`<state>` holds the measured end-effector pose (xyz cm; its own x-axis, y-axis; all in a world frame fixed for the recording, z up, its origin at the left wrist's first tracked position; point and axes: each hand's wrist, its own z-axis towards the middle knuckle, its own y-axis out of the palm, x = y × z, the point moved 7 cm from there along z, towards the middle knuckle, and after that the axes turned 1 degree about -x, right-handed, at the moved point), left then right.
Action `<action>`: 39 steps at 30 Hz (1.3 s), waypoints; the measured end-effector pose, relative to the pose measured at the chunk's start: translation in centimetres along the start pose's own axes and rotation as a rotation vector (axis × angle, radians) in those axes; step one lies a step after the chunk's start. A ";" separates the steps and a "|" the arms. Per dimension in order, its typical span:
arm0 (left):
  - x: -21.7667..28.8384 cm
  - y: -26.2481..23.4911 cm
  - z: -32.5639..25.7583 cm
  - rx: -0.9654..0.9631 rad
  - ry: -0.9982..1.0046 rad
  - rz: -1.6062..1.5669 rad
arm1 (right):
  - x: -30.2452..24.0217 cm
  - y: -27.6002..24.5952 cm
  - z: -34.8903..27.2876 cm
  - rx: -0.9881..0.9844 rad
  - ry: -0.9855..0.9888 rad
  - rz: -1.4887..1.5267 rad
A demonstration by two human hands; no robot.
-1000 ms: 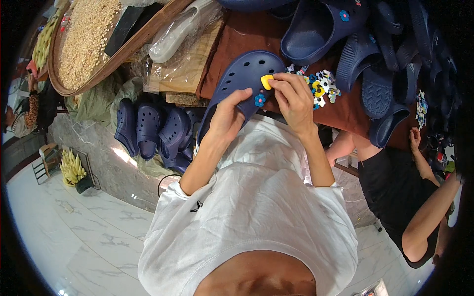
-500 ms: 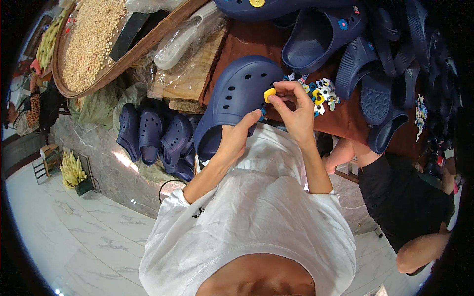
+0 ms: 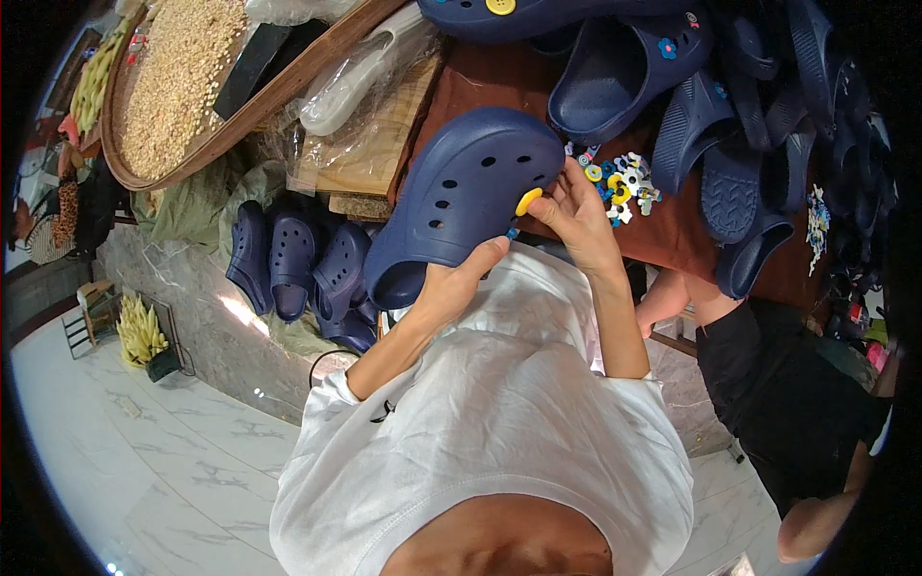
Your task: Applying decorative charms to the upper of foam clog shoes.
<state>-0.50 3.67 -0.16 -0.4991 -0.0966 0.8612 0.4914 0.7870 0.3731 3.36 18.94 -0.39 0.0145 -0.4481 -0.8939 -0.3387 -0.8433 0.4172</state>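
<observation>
A dark blue clog (image 3: 477, 187) with round holes is held up in front of me, its toe toward the far right. My left hand (image 3: 459, 283) grips it at the near side by the opening, thumb on the upper. A yellow round shoe charm (image 3: 528, 201) lies flat against the clog's upper at the right. The thumb of my right hand (image 3: 579, 223) presses on it, with the fingers at the clog's right edge. A small blue charm (image 3: 512, 233) shows just past my left thumb. Part of my left hand is hidden by the clog.
Assorted loose charms (image 3: 626, 187) lie on the brown cloth (image 3: 663, 235). More blue clogs (image 3: 615, 82) crowd the far right, and several others (image 3: 293, 264) hang at left. A basket of grains (image 3: 182, 86) stands far left. A person in black (image 3: 797, 403) is at right.
The yellow charm has gone from a pinch between my right fingertips to lying against the clog under my right thumb. The clog has tilted, and my right fingers have moved to its edge.
</observation>
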 end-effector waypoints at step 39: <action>0.4 -0.9 -2.5 0.132 -0.016 -0.094 | 2.0 3.3 -0.5 -0.088 -0.108 0.080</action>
<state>0.67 1.43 0.69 -0.5504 -0.1640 0.8186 0.3450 0.8482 0.4019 2.78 15.15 -0.68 -0.1120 -0.4840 -0.8679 -0.2506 -0.8314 0.4960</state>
